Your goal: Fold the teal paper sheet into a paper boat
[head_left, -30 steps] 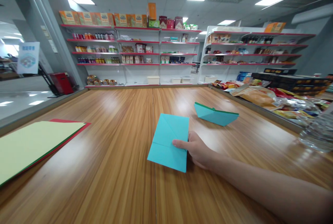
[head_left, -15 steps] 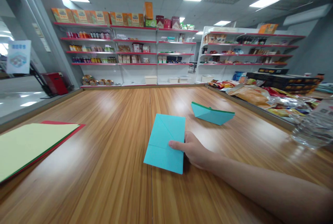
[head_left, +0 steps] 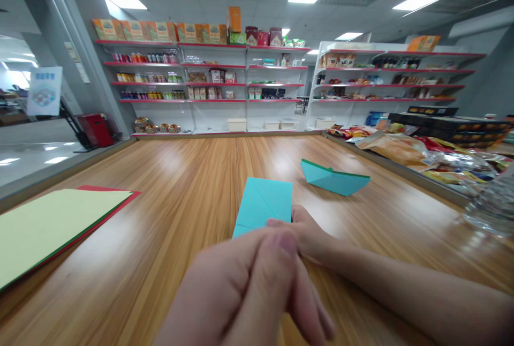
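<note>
The right hand [head_left: 313,236] is gripping the right edge of the folded turquoise paper [head_left: 265,200], which is occupying the middle of the table [head_left: 180,201]. The left hand [head_left: 244,279], fingers bent, is covering the paper's near end; its grasp cannot be determined. Farther right, a paper boat [head_left: 334,178] is resting.

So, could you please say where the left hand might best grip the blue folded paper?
Probably pinch the blue folded paper from the left, at its left edge's far end: it's straight and exposed, while the right hand grips the opposite side.
</note>
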The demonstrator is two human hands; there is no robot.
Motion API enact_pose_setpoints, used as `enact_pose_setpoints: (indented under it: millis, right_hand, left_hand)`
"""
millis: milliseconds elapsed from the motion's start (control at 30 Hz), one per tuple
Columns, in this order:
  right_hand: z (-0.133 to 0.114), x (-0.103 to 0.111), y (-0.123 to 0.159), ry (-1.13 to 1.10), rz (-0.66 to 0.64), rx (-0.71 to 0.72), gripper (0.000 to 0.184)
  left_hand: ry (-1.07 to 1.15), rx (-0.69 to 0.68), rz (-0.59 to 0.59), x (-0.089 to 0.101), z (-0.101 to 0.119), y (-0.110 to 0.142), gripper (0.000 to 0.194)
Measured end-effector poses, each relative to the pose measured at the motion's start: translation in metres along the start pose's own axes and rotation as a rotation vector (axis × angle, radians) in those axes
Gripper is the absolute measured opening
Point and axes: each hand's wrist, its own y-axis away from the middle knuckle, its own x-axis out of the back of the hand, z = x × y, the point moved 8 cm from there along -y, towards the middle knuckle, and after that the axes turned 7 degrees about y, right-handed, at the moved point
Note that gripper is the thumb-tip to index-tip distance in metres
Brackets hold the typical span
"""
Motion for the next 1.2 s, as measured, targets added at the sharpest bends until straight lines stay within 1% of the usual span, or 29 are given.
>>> enact_pose_setpoints:
  millis: [33, 67, 100, 133, 167, 200, 233, 267, 300, 333, 400, 433, 500, 600, 667, 767, 800, 867, 933, 967, 1100, 1200]
  right_hand:
    - [-0.001, 0.000, 0.000, 0.017, -0.006, 0.014, 0.024]
    - [-0.003, 0.000, 0.000, 0.040, -0.011, 0.030, 0.023]
    - [-0.004, 0.001, 0.000, 0.067, -0.008, 0.050, 0.023]
    - [-0.005, 0.002, -0.001, 0.099, -0.004, 0.066, 0.023]
    - [-0.005, 0.002, -0.002, 0.131, -0.002, 0.081, 0.024]
    - [-0.006, 0.003, -0.003, 0.157, -0.002, 0.100, 0.024]
    - [-0.006, 0.003, -0.004, 0.175, -0.002, 0.124, 0.023]
    - [-0.007, 0.004, -0.005, 0.184, 0.000, 0.147, 0.022]
    - [-0.007, 0.005, -0.006, 0.190, 0.005, 0.162, 0.021]
    - [-0.006, 0.006, -0.006, 0.194, 0.014, 0.170, 0.020]
    - [-0.005, 0.008, -0.007, 0.201, 0.028, 0.166, 0.020]
    - [-0.005, 0.008, -0.006, 0.202, 0.024, 0.164, 0.020]
    - [-0.007, 0.007, -0.005, 0.183, 0.005, 0.180, 0.018]
    - [-0.009, 0.001, -0.002, 0.138, -0.060, 0.194, 0.019]
    - [-0.009, -0.005, 0.000, 0.128, -0.134, 0.177, 0.020]
    - [-0.008, -0.013, 0.004, 0.123, -0.232, 0.143, 0.023]
    - [-0.008, -0.016, 0.006, 0.117, -0.260, 0.133, 0.025]
    - [-0.009, -0.022, 0.009, 0.097, -0.320, 0.110, 0.028]
    - [-0.011, -0.026, 0.011, 0.079, -0.361, 0.101, 0.030]
    - [-0.011, -0.028, 0.012, 0.073, -0.370, 0.100, 0.031]
    - [-0.012, -0.027, 0.011, 0.081, -0.356, 0.096, 0.035]
    - [-0.008, -0.025, 0.010, 0.102, -0.347, 0.065, 0.034]
  left_hand:
    - [-0.013, -0.010, 0.018, -0.004, 0.009, -0.013, 0.034]
    - [-0.023, 0.008, 0.021, -0.005, 0.010, -0.026, 0.031]
    - [-0.028, 0.029, 0.025, -0.003, 0.005, -0.039, 0.030]
    - [-0.062, 0.059, 0.052, 0.004, -0.005, -0.050, 0.031]
    - [-0.128, 0.053, 0.092, 0.015, -0.015, -0.059, 0.030]
    - [-0.219, 0.011, 0.134, 0.028, -0.022, -0.067, 0.029]
    - [-0.322, -0.060, 0.153, 0.039, -0.027, -0.073, 0.028]
    - [-0.439, -0.155, 0.166, 0.048, -0.028, -0.076, 0.028]
    - [-0.594, -0.259, 0.150, 0.052, -0.027, -0.077, 0.027]
    - [-0.751, -0.354, 0.111, 0.051, -0.026, -0.076, 0.028]
    - [-0.980, -0.495, 0.100, 0.049, -0.022, -0.071, 0.030]
    - [-1.069, -0.542, 0.097, 0.047, -0.020, -0.068, 0.033]
    - [-1.201, -0.595, 0.090, 0.040, -0.019, -0.063, 0.038]
    - [-1.286, -0.569, 0.054, 0.031, -0.023, -0.060, 0.046]
    - [-1.272, -0.524, 0.066, 0.032, -0.027, -0.061, 0.051]
    - [-1.194, -0.487, 0.120, 0.037, -0.026, -0.063, 0.054]
    - [-1.149, -0.479, 0.153, 0.041, -0.025, -0.064, 0.055]
    - [-1.018, -0.463, 0.268, 0.053, -0.019, -0.065, 0.057]
    - [-0.819, -0.423, 0.367, 0.066, -0.017, -0.066, 0.054]
    - [-0.705, -0.377, 0.378, 0.072, -0.020, -0.068, 0.050]
    - [-0.288, -0.126, 0.299, 0.081, -0.044, -0.076, 0.045]
    - [-0.076, -0.057, 0.302, 0.084, -0.052, -0.078, 0.039]
